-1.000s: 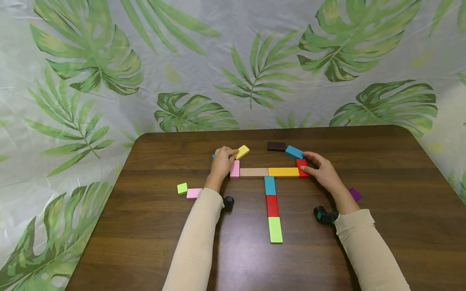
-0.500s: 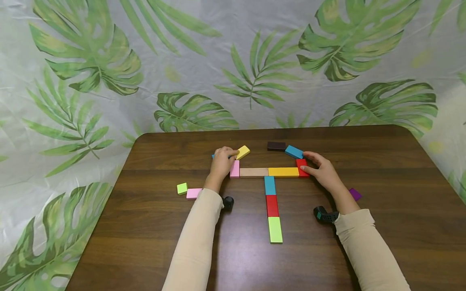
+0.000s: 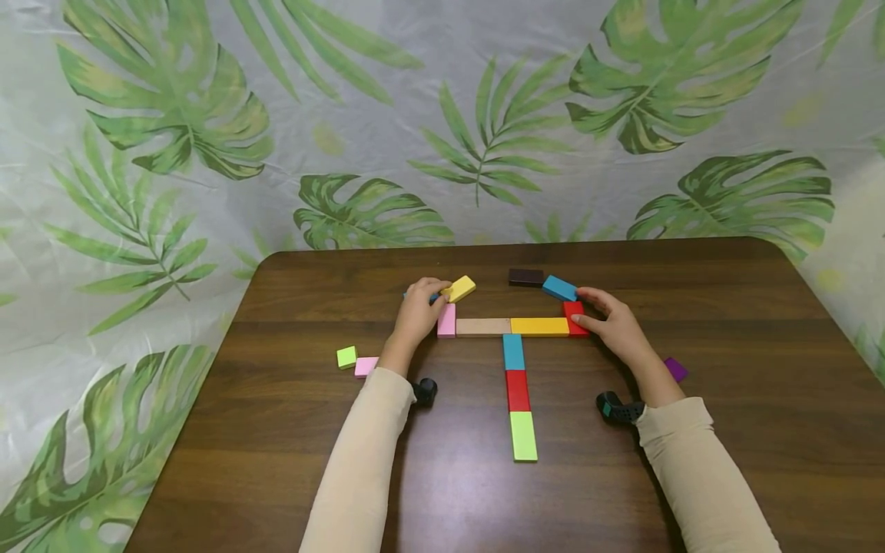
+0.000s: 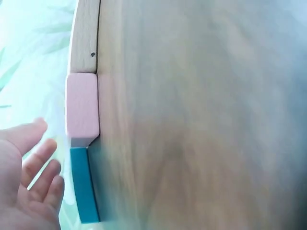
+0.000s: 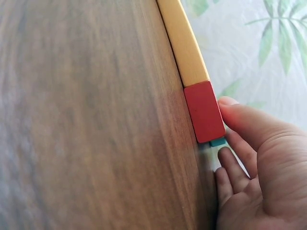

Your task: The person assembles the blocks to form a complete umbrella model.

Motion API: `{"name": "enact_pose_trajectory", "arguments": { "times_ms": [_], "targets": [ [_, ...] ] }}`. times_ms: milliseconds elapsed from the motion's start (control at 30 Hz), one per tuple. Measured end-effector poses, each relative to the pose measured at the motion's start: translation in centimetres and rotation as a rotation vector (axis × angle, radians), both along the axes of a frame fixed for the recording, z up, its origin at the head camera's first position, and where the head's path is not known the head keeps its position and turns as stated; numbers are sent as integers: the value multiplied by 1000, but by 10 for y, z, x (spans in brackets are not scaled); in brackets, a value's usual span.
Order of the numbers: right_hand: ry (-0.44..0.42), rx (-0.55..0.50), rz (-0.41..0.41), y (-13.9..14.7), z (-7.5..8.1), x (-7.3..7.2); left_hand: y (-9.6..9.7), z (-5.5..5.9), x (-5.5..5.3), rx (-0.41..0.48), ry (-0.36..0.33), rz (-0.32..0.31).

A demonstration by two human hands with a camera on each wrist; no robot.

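Two blocks right by the right hand point(image 3: 618, 326), out toward the worktop's point(image 3: 276, 445) far edge: thumb's against the red block point(image 3: 572, 309) at the end of the amber bar point(image 3: 539, 327), index finger's by the blue block point(image 3: 559, 288), fingers relaxed. Left hand point(image 3: 415, 316) looks loose too, next to the pale yellow block point(image 3: 460, 289) and pink block point(image 3: 446, 326); can't tell if it's touching either. Purple block point(image 3: 675, 369) sits nearer the right edge, small lime block point(image 3: 346, 358) nearer the left.
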State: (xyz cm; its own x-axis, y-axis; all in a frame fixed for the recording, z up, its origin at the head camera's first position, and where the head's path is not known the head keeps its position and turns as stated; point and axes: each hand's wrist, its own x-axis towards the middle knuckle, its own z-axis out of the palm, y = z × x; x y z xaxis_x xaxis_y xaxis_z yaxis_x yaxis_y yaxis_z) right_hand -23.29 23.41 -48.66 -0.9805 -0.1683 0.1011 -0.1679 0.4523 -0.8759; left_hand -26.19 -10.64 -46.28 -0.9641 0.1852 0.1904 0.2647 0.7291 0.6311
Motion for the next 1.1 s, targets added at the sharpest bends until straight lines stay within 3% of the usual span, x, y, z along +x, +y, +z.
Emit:
{"name": "enact_pose_trajectory", "arguments": {
  "times_ms": [400,733,867,1100],
  "targets": [
    [6,-5,7,0,1,1,-17,2,11,63,-113,-153],
    [-1,-2,5,0,3,1,-25,-2,13,27,-277,-177],
    [1,-5,7,0,2,0,-25,-2,13,36,-298,-180],
    [-6,-13,5,0,2,1,-23,-1,13,42,-270,-203]
  ]
}}
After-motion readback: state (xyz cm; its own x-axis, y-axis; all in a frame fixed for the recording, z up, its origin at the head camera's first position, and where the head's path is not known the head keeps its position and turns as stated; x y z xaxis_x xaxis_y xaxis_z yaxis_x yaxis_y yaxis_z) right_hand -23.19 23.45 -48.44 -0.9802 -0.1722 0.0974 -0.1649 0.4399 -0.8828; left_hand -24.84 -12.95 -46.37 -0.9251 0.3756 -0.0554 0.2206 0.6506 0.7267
